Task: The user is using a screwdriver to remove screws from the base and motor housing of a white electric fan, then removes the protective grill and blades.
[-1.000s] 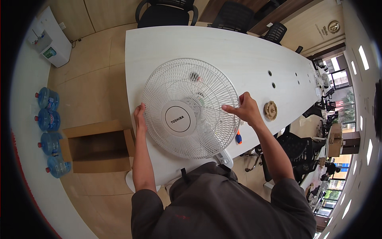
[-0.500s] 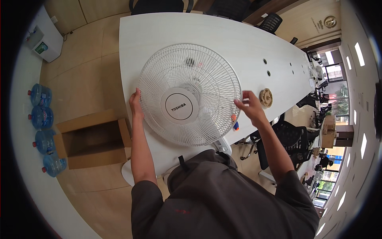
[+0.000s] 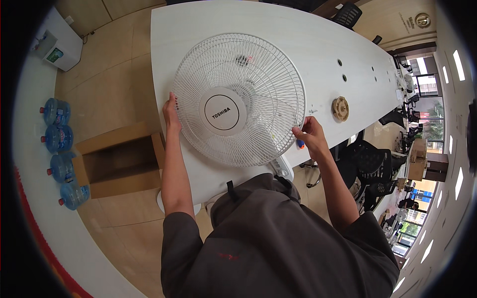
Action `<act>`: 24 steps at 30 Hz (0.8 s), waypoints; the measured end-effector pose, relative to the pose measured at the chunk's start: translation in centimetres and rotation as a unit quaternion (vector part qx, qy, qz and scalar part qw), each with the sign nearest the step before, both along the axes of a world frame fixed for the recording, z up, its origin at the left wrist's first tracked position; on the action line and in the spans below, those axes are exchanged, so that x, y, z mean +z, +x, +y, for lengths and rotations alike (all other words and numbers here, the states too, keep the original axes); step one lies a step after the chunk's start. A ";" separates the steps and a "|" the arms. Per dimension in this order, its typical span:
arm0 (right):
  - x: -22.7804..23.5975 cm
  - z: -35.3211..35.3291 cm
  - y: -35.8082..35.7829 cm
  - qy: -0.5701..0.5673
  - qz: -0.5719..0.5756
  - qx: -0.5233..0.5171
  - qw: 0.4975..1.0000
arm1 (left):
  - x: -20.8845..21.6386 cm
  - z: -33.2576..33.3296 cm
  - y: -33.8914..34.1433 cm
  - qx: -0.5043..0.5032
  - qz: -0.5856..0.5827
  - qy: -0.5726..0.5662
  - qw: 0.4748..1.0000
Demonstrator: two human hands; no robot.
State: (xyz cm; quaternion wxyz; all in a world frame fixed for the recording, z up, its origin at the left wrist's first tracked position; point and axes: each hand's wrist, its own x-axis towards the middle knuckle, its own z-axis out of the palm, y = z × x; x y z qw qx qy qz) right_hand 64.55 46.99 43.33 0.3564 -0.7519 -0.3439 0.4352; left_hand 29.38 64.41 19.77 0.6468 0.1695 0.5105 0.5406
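Since half a second ago the right hand [image 3: 312, 136] has slid down the white fan grille [image 3: 238, 99] rim, from about three o'clock to four o'clock. It pinches the rim there, fingers closed on the wire. The left hand [image 3: 172, 115] grips the rim at nine o'clock. The grille lies over the white table [image 3: 348, 54]. A tan round part [image 3: 340, 108] sits at three o'clock, near the grille.
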 end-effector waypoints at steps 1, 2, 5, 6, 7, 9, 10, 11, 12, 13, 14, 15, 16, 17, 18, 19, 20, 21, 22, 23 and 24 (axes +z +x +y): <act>0.0 0.1 0.0 0.005 0.011 -0.006 1.000 | 0.1 0.0 0.0 0.000 0.000 -0.001 1.000; 0.0 0.0 -0.1 0.009 0.023 -0.012 1.000 | -0.1 -0.1 -0.1 0.000 0.009 -0.005 1.000; 0.2 0.5 -0.3 0.002 -0.006 -0.010 1.000 | -0.7 -0.3 -0.4 0.000 0.025 -0.012 1.000; 0.2 0.6 -0.3 0.000 -0.006 -0.009 1.000 | -0.9 -0.3 -0.4 0.000 0.033 -0.013 0.999; 0.2 0.7 -0.3 -0.003 -0.014 -0.013 1.000 | -1.1 -0.5 -0.4 0.001 0.033 -0.015 0.999; 0.5 0.9 -0.3 -0.008 -0.023 -0.018 1.000 | -0.8 -0.6 -0.1 0.008 0.039 -0.015 0.999; 0.7 0.9 -0.3 -0.015 -0.028 -0.022 0.999 | -0.7 -0.5 0.0 0.007 0.038 -0.017 0.999; 0.8 0.9 -0.4 -0.023 -0.032 -0.024 0.999 | -0.8 -0.4 -0.1 0.001 0.049 -0.019 0.999; 0.8 0.9 -0.5 -0.025 -0.032 -0.023 0.999 | -1.0 -0.3 -0.2 -0.006 0.059 -0.020 0.998; 0.8 1.0 -0.6 -0.017 -0.028 -0.030 0.999 | -1.1 -0.3 -0.3 -0.006 0.060 -0.023 0.998; 0.8 1.0 -0.8 -0.009 -0.024 -0.037 0.999 | -1.5 -0.3 -0.2 -0.005 0.071 -0.019 0.997; 0.9 1.0 -1.1 -0.012 -0.024 -0.037 0.999 | -1.8 -0.2 -0.3 -0.005 0.083 -0.015 0.996; 1.1 1.0 -1.3 -0.017 -0.029 -0.049 0.998 | -2.1 -0.2 -0.4 -0.006 0.083 -0.017 0.996; 1.3 1.1 -1.6 -0.021 -0.034 -0.061 0.997 | -2.2 -0.1 -0.5 -0.013 0.081 -0.024 0.996; 1.3 1.1 -1.7 -0.022 -0.034 -0.062 0.997 | -2.3 0.0 -0.4 -0.021 0.080 -0.031 0.996; 1.3 1.1 -1.8 -0.017 -0.035 -0.065 0.997 | -2.4 0.1 -0.4 -0.022 0.080 -0.032 0.996; 1.3 0.9 -1.9 -0.011 -0.036 -0.071 0.997 | -2.1 0.3 -0.2 -0.019 0.072 -0.037 0.997; 1.4 0.9 -2.0 -0.012 -0.037 -0.074 0.997 | -1.8 0.4 0.0 -0.016 0.064 -0.041 0.997; 1.5 0.9 -2.0 0.001 -0.036 -0.075 0.997 | -1.5 0.6 0.2 -0.020 0.064 -0.041 0.997; 1.5 0.8 -2.0 0.013 -0.034 -0.076 0.996 | -1.0 0.6 0.6 -0.021 0.060 -0.042 0.997; 1.5 0.8 -2.0 0.012 -0.035 -0.080 0.996 | -0.7 0.7 1.0 -0.023 0.055 -0.041 0.997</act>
